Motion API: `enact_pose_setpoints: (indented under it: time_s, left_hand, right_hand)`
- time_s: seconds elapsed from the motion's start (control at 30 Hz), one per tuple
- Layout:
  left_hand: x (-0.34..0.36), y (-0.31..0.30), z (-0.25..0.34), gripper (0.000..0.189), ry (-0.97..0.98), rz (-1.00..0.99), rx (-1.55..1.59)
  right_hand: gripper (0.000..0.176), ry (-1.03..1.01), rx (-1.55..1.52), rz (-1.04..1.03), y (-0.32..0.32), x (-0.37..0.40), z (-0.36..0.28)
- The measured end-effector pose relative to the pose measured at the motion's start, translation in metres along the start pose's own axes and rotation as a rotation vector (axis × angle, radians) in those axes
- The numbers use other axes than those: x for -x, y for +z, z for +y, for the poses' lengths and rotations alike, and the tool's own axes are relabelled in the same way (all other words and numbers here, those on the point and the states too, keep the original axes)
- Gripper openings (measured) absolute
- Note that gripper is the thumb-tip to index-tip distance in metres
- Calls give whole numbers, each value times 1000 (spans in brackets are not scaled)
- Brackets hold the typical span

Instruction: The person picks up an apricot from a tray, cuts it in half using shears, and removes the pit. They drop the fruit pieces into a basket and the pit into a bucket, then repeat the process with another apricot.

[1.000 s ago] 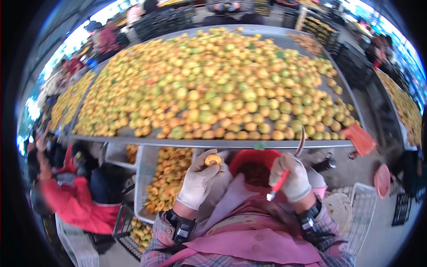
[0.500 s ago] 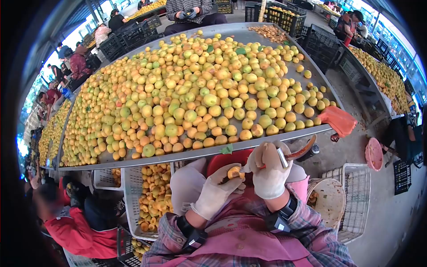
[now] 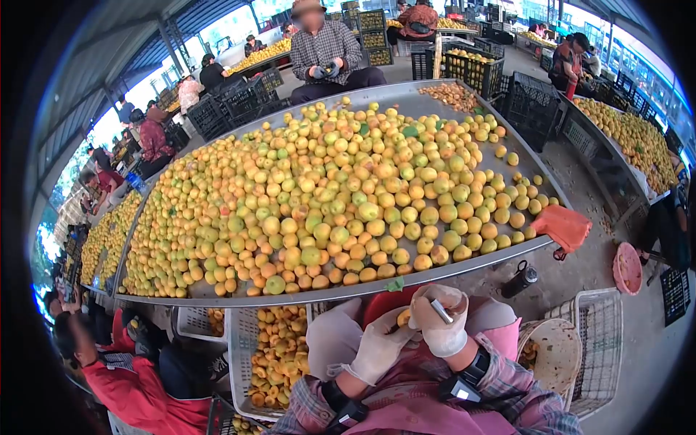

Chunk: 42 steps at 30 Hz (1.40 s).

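Note:
My left hand point(image 3: 380, 349), in a whitish glove, is closed around an apricot point(image 3: 402, 317), partly hidden by the fingers. My right hand point(image 3: 440, 330), gloved too, presses close against it and grips a hand tool point(image 3: 441, 310). Only the tool's shiny metal end shows; its working tip is hidden. Both hands are above my lap, just in front of the near rim of a metal table point(image 3: 341, 293). A wide heap of yellow-orange apricots point(image 3: 312, 196) covers much of that table.
A white crate of cut apricots point(image 3: 279, 355) stands left of my legs. To the right are a bucket point(image 3: 558, 348), a white crate point(image 3: 605, 348), a black bottle point(image 3: 520, 278) and a pink basket point(image 3: 627, 268). An orange glove point(image 3: 564, 226) hangs over the table corner. A person in red point(image 3: 145, 380) sits at left.
The view has tilted up, so the table sits lower. My right hand has turned and come closer to the left, and the tool's curved reddish-brown part no longer shows.

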<state>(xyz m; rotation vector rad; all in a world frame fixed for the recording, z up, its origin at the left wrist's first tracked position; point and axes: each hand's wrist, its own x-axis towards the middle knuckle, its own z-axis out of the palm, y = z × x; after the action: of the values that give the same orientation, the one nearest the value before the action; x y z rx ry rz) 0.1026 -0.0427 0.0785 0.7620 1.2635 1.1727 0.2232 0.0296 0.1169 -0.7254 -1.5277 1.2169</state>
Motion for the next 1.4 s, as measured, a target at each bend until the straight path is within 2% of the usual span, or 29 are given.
enact_pose_setpoints:
  time_s: [0.03, 0.07, 0.13, 0.17, 0.2, 0.27, 0.3, 0.33, 0.4, 0.47, 0.53, 0.63, 0.77, 0.83, 0.87, 0.9, 0.93, 0.97, 1.0, 1.07, 1.1, 1.13, 1.17, 1.2, 1.23, 1.27, 1.33, 1.37, 1.4]
  left_hand:
    - [2, 0, 1, 33, 6, 8, -28]
    - [4, 1, 2, 33, 12, 17, -55]
    - [9, 3, 7, 33, -24, 9, -21]
    - [10, 3, 9, 32, -65, 2, 14]
    - [9, 1, 7, 33, -87, -19, 42]
    - [9, 0, 5, 32, 4, -42, -9]
    - [11, 0, 6, 33, -61, -36, 54]
    - [11, -1, 4, 35, -18, -60, 29]
    - [13, 1, 8, 37, -43, -52, 39]
    - [13, 2, 7, 35, -46, -53, 49]
    - [12, 3, 7, 33, -43, -53, 59]
    - [12, 5, 6, 34, -58, -52, 26]
    - [10, 4, 6, 36, -28, -75, -7]
    - [7, 2, -2, 39, -8, -108, -17]
    - [6, 2, -7, 43, -44, -143, 220]
    - [4, 3, -10, 47, -77, -175, 458]
    - [2, 3, -11, 47, -70, -173, 455]
    - [0, 3, -13, 50, -54, -187, 466]
    - [0, 4, -14, 54, -42, -198, 479]
    - [1, 4, -13, 52, -31, -174, 484]
    - [1, 3, -14, 52, 53, -158, 256]
    - [1, 2, -14, 52, 137, -141, 27]
    - [0, 1, -14, 52, 133, -133, 32]
    - [0, 0, -16, 51, 44, -137, 147]
    - [0, 0, -17, 51, -44, -143, 262]
    - [1, 0, -15, 51, -47, -141, 266]
    - [4, 2, -11, 48, 55, -164, 80]
    - [3, 0, -15, 48, 48, -160, 85]
    - [2, -2, -22, 46, -55, -197, 253]
  right_hand:
    - [14, -104, 5, -35, 2, -3, -5]
    - [14, -105, 6, -34, 2, -3, -1]
    - [21, 21, 111, -12, 0, -3, 11]
    - [27, -300, 358, -51, -9, -10, 8]
    - [31, 203, -282, 3, -3, -10, -10]
    - [34, 343, -580, 85, 0, -11, -8]
    - [36, 230, -462, 73, 0, -10, -3]
    - [36, 247, -455, 87, -2, -10, -4]
    - [32, 320, -670, 99, -7, -15, -6]
    - [32, 352, -708, 118, -9, -17, 2]
    - [32, 465, -889, 192, -11, -18, 5]
    - [40, 466, -913, 153, -17, -18, 18]
    - [41, 427, -872, 185, -14, -17, 14]
    - [31, 288, -670, 137, -12, -13, 9]
    - [31, 288, -672, 137, -12, -10, 12]
    - [28, 94, -276, 103, -12, -8, 16]
    - [27, -104, 120, 66, -12, -7, 19]
    - [16, -67, 164, 35, -13, -5, 18]
    - [16, -67, 160, 29, -10, -4, 16]
    - [6, 174, -186, 88, 0, 0, 4]
    - [3, 149, -7, -37, -5, -1, 1]
    - [3, 153, -8, -44, -7, -3, 2]
    - [2, 52, 73, -110, -7, -5, 5]
    - [2, -48, 152, -178, -9, -7, 9]
    - [3, -559, 673, -152, -15, -19, 18]
    - [3, -555, 673, -156, -19, -19, 18]
    - [9, 189, -59, -352, -22, -18, 15]
    - [4, 437, -499, -374, -23, -21, 18]
    - [4, 449, -499, -376, -21, -19, 22]
